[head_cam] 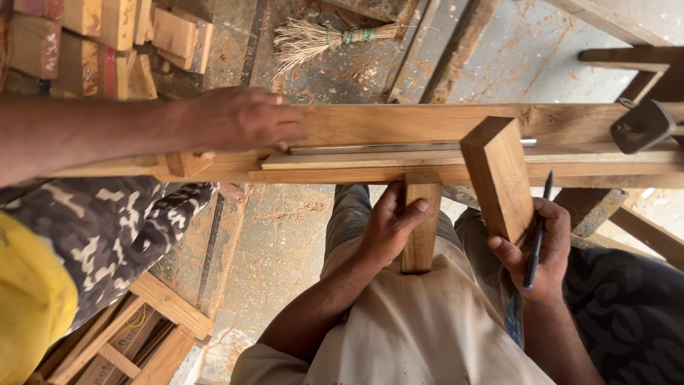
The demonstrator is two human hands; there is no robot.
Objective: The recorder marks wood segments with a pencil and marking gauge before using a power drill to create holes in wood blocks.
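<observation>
Both hands sit low in the middle of the frame: left hand (388, 228) grips a short wood piece (420, 228), right hand (541, 249) holds a wood block (499, 178) and a pen (536, 235) under the long plank (427, 125). Another person's hand (239, 117) presses the plank at upper left.

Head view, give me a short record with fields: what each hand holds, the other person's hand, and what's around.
left hand: left hand grips a short wood piece under the beam
right hand: right hand holds a wood block upright against the beam, with a pen between the fingers
other person: their hand rests on the beam's top, beside a metal strip
surroundings: broom on the floor, stacked wood at upper left, clamp at right
</observation>
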